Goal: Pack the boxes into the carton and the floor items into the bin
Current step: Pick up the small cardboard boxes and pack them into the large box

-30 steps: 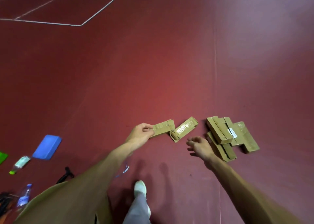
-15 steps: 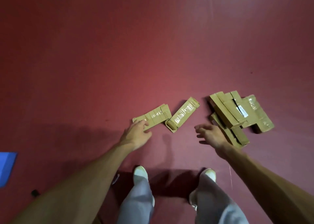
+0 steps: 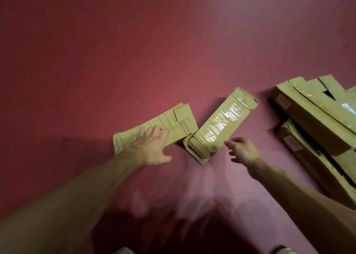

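2 hands are out in front of you, both low over the floor. Your left hand (image 3: 152,149) lies flat on the squashed cardboard box (image 3: 179,122), fingers straight and a bit spread, resting on its near half with nothing curled round it. Your right hand (image 3: 243,150) is loose and holds nothing. Its fingers are relaxed and slightly bent, with the tips pointing at the lower right edge of the taped box (image 3: 221,121). They're just beside that edge, and I can't tell if they actually touch it.

The 2 boxes lie on the red floor (image 3: 134,60) between your arms, both slanting up to the right, the taped one more steeply. The squashed one's right end sits right against the taped one's near end. The taped box has shiny clear tape down its top face and a loose flap at its near end. Off to your right, apart from the taped box, a pile of long cardboard boxes (image 3: 312,122) lies stacked crosswise and runs past the right edge of the view.
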Demonstrator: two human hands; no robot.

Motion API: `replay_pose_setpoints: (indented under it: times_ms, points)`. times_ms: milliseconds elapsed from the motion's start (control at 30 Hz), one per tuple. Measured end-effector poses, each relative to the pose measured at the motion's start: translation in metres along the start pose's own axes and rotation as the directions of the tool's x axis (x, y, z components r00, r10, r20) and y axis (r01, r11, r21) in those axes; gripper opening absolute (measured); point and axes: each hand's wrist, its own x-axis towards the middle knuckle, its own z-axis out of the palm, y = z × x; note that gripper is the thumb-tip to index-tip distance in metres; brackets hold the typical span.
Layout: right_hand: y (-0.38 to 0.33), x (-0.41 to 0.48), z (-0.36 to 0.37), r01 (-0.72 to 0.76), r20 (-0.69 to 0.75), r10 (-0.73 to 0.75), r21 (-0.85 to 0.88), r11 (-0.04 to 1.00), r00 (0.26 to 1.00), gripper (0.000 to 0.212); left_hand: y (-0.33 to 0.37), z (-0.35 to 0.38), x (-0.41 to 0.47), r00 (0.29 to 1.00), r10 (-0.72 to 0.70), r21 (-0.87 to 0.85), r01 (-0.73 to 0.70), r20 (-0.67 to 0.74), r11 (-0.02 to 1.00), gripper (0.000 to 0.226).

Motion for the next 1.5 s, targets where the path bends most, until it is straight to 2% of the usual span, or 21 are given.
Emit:
replay_pose_setpoints:
  times_ms: [100, 200, 300, 367, 433, 533, 600, 733, 833, 900, 967, 1033, 1133, 1200, 1267, 1333, 1433, 1500]
  points:
    - [0.021, 0.045, 0.022, -0.015, -0.068, 0.022, 0.108, 0.994, 0.997, 0.028, -0.011, 0.031, 0.042, 0.999, 0.023, 0.075, -0.025, 0.031, 0.997, 0.107]
    - [0.033, 0.073, 0.039, -0.02, -0.065, 0.037, 0.241, 0.97, 0.997, 0.029, -0.025, 0.037, 0.08, 0.996, -0.089, 0.074, 0.089, 0.006, 0.993, 0.125]
    - [0.045, 0.093, 0.05, 0.0, -0.051, 0.009, 0.187, 0.982, 0.999, 0.03, -0.038, 0.028, 0.109, 0.973, -0.204, 0.021, 0.202, 0.104, 0.979, 0.142]
    - [0.052, 0.098, 0.052, 0.009, -0.072, 0.005, 0.183, 0.983, 0.997, 0.023, -0.044, 0.022, 0.118, 0.95, -0.225, -0.05, 0.241, 0.217, 0.969, 0.145]
    - [0.056, 0.096, 0.047, -0.008, -0.106, 0.036, 0.249, 0.968, 0.994, 0.018, -0.047, 0.023, 0.12, 0.941, -0.205, -0.102, 0.24, 0.269, 0.965, 0.14]
    - [0.064, 0.082, 0.032, -0.041, -0.142, 0.098, 0.358, 0.933, 0.985, 0.014, -0.045, 0.029, 0.117, 0.961, -0.184, -0.125, 0.212, 0.206, 0.969, 0.123]
    - [0.071, 0.074, 0.021, -0.03, -0.155, 0.106, 0.43, 0.902, 0.982, 0.011, -0.042, 0.033, 0.118, 0.969, -0.176, -0.149, 0.202, 0.172, 0.968, 0.102]
    - [0.077, 0.066, 0.007, -0.062, -0.06, 0.129, 0.631, 0.773, 0.99, 0.016, -0.038, 0.038, 0.124, 0.954, -0.102, -0.188, 0.159, 0.283, 0.969, 0.059]
    - [0.076, 0.066, 0.003, -0.121, 0.074, 0.097, 0.704, 0.7, 0.993, 0.028, -0.027, 0.041, 0.125, 0.954, -0.032, -0.105, 0.066, 0.299, 0.992, 0.034]
    - [0.072, 0.066, 0.0, -0.121, 0.094, 0.076, 0.697, 0.707, 0.993, 0.027, -0.02, 0.039, 0.122, 0.957, -0.039, -0.085, 0.066, 0.287, 0.994, 0.036]
    - [0.068, 0.064, 0.0, -0.081, 0.029, 0.081, 0.637, 0.767, 0.996, 0.023, -0.018, 0.038, 0.118, 0.943, -0.069, -0.154, 0.125, 0.324, 0.98, 0.041]
    - [0.07, 0.066, 0.003, -0.041, -0.075, 0.098, 0.553, 0.832, 0.992, 0.043, -0.015, 0.038, 0.114, 0.913, -0.098, -0.209, 0.193, 0.395, 0.959, 0.053]
    - [0.076, 0.065, 0.006, 0.002, -0.17, 0.08, 0.436, 0.9, 0.982, 0.076, -0.003, 0.047, 0.107, 0.87, -0.167, -0.153, 0.264, 0.464, 0.952, 0.073]
    - [0.076, 0.065, 0.005, -0.012, -0.157, 0.089, 0.431, 0.902, 0.984, 0.078, 0.004, 0.057, 0.104, 0.844, -0.201, -0.155, 0.315, 0.498, 0.936, 0.065]
    - [0.074, 0.065, 0.003, -0.012, -0.13, 0.074, 0.428, 0.904, 0.989, 0.055, 0.007, 0.065, 0.102, 0.799, -0.184, -0.175, 0.338, 0.572, 0.925, 0.044]
    - [0.075, 0.065, 0.003, -0.004, -0.122, 0.061, 0.421, 0.907, 0.991, 0.049, 0.006, 0.065, 0.097, 0.765, -0.157, -0.186, 0.341, 0.625, 0.922, 0.034]
    - [0.077, 0.067, -0.002, 0.024, -0.173, 0.056, 0.428, 0.904, 0.983, 0.059, 0.005, 0.055, 0.09, 0.807, -0.104, -0.337, 0.355, 0.581, 0.872, 0.032]
    - [0.076, 0.066, -0.002, 0.025, -0.186, 0.062, 0.433, 0.901, 0.981, 0.064, -0.001, 0.041, 0.083, 0.837, -0.079, -0.49, 0.39, 0.541, 0.779, 0.032]
